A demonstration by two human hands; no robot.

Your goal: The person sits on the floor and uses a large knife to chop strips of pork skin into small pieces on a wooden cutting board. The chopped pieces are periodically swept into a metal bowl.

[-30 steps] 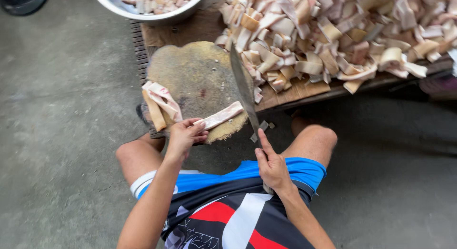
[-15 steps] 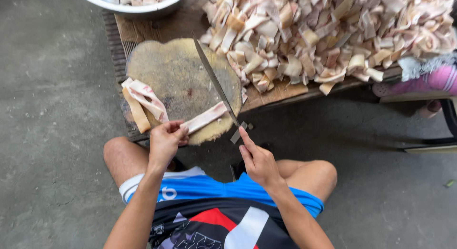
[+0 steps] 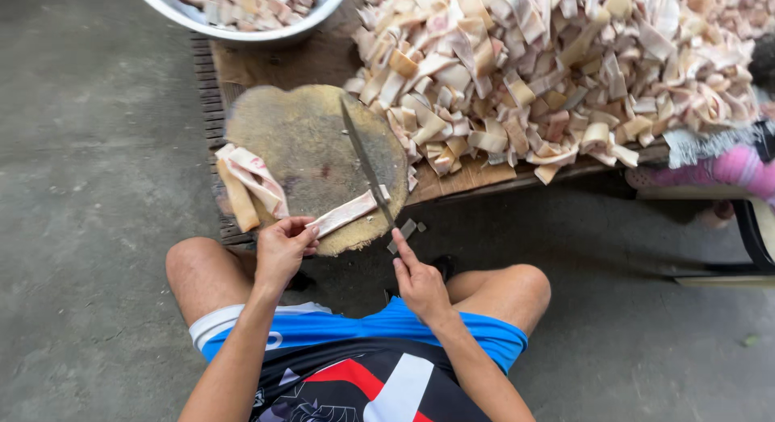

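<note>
Your left hand [image 3: 284, 246] pinches the near end of a pale strip of pork skin [image 3: 345, 213], fingers closed on it at the front edge of the round chopping block [image 3: 311, 144]. The strip lies flat, running up and right toward the knife blade [image 3: 361, 158], which crosses its far end, edge down. Your right hand [image 3: 418, 282] is wrapped shut around the knife handle, just off the block's near rim.

That strip looks soft and floppy, fatty and probably slick, so it will likely slide under the blade unless you pin it. Press it down against the wood close to the cut line, fingertips curled back from the edge. It should be light, no strain there. The skin side may be tougher and rubbery; expect the knife to need a firm push rather than a tap.

More folded strips [image 3: 246, 184] sit at the block's left edge, just beside your left hand, draping over the rim. A big heap of cut pieces [image 3: 565, 67] fills the low wooden table [image 3: 476, 178] to the right, touching the block. A metal bowl [image 3: 242, 33] with more pieces sits at the top.
</note>
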